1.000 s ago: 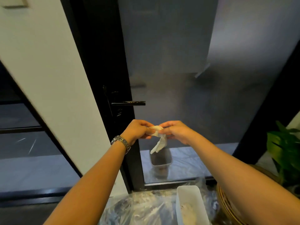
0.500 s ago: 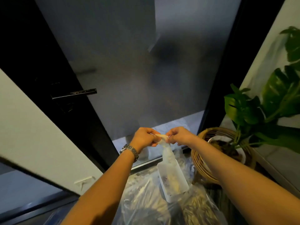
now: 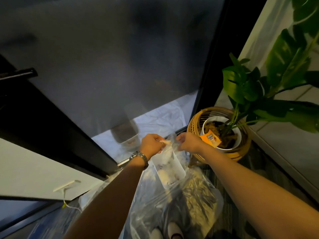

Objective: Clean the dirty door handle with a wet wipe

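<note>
Since your view has swung right and down from a second ago, the door handle (image 3: 19, 75) now sits at the far left edge, well apart from both hands, which have dropped to just above the white bin (image 3: 179, 171); judged: wiping is done and disposal is next. Your left hand (image 3: 151, 144) holds a closed pinch grip on the top of the wet wipe (image 3: 166, 143); your right hand (image 3: 188, 143) is curled just beside it, contact not resolvable. The wipe's long axis hangs down toward the bin; the handle lies near level, free end pointing right.
</note>
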Available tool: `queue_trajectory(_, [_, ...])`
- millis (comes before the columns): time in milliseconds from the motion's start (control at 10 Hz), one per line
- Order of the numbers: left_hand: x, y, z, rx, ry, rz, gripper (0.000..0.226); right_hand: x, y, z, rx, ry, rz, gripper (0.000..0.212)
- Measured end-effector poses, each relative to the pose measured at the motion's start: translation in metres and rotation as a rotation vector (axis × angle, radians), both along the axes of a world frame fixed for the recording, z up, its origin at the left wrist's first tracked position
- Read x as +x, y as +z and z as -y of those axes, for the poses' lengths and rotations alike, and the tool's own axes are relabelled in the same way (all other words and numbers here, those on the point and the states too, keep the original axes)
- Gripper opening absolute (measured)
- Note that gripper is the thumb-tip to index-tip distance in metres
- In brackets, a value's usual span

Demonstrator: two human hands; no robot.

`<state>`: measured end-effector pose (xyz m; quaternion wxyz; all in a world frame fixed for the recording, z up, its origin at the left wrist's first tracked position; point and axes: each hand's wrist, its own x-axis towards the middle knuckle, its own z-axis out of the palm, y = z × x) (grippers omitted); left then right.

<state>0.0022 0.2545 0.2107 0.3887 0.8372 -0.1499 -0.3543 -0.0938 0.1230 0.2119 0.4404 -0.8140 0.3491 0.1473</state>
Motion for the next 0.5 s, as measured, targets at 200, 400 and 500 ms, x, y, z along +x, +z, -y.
queue_trajectory(200, [-0.003, -0.032, -0.007, 0.113, -0.079, -0.104, 0.025, -0.011, -0.021, 0.004, -0.001, -0.003, -0.049, 0.043])
queue_trajectory(400, [0.007, -0.017, -0.024, 0.153, -0.114, -0.074, 0.01, -0.001, -0.011, 0.001, 0.022, 0.031, -0.043, 0.023])
queue_trajectory(500, [0.012, 0.004, -0.037, 0.15, -0.115, -0.008, 0.009, 0.006, 0.007, -0.007, 0.025, 0.087, -0.023, 0.012])
